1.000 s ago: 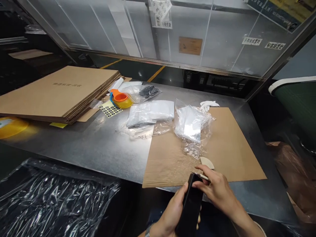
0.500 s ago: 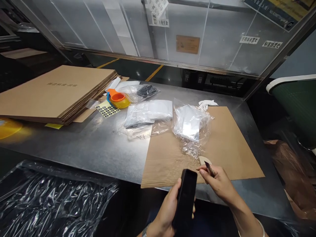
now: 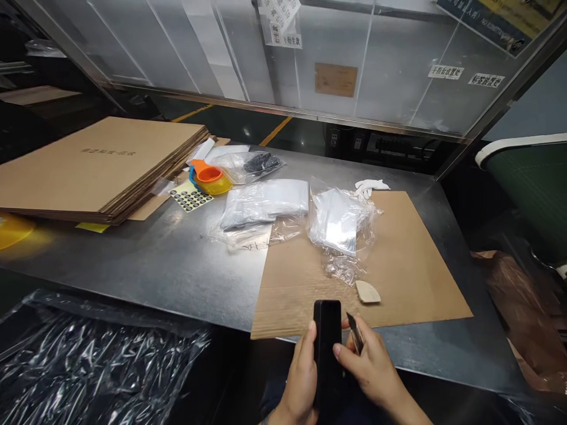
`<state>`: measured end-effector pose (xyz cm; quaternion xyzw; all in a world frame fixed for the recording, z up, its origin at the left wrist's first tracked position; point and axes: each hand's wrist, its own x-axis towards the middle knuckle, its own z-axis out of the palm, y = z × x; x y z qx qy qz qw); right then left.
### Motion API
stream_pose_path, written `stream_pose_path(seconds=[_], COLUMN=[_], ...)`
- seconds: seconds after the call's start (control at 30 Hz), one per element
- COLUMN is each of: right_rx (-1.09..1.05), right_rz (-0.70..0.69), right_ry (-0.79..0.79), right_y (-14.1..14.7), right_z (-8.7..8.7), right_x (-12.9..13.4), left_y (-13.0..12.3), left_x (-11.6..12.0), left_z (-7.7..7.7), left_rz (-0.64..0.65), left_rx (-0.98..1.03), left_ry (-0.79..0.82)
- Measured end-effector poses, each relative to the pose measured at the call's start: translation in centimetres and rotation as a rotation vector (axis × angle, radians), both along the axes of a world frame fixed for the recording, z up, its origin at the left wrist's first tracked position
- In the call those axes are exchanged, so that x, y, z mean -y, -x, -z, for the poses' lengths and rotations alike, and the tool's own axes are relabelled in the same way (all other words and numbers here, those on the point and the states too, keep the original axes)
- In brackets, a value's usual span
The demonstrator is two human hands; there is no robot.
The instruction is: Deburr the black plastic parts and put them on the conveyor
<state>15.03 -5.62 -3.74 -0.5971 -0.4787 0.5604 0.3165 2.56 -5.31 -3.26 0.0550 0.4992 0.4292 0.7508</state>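
At the lower centre of the frame, a long black case (image 3: pixel 328 336) sits between the person's two hands. The left hand (image 3: pixel 301 375) wraps around its left side. The right hand (image 3: pixel 376 369) grips a slim pointed tool (image 3: pixel 355 335), its thumb at the case's right edge. Just above the hands, a pale wedge-shaped block (image 3: pixel 367 293) lies on a cardboard sheet (image 3: pixel 416 265), right of centre
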Motion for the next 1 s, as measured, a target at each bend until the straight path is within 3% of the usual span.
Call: stream_pose_path(seconds=[0.1, 0.23, 0.53, 0.8, 1.0], right_rx=[-0.022, -0.054, -0.169, -0.122, -0.069], right_rz=[0.112, 0.145, 0.126, 0.178, 0.201], right_ry=[-0.016, 0.006, 0.083, 0.054, 0.023], right_y=[-0.6, -1.3, -1.2, -0.1, -0.9], right_z=[0.1, -0.1, -1.4, -0.6, -0.5], right_x=[-1.2, -2.4, -1.8, -1.4, -2.4], left_y=[0.0, 0.3, 0.5, 0.5, 0.5], left_x=[0.5, 0.6, 0.1, 0.7, 0.2], left_z=[0.6, 0.7, 0.3, 1.4, 1.3], left_rz=[0.162, 0.279, 0.264, 0.305, 0.369], left_rx=[0.018, 0.087, 0.144, 0.107, 0.234], left_ry=[0.055, 0.035, 0.055, -0.021, 0.099])
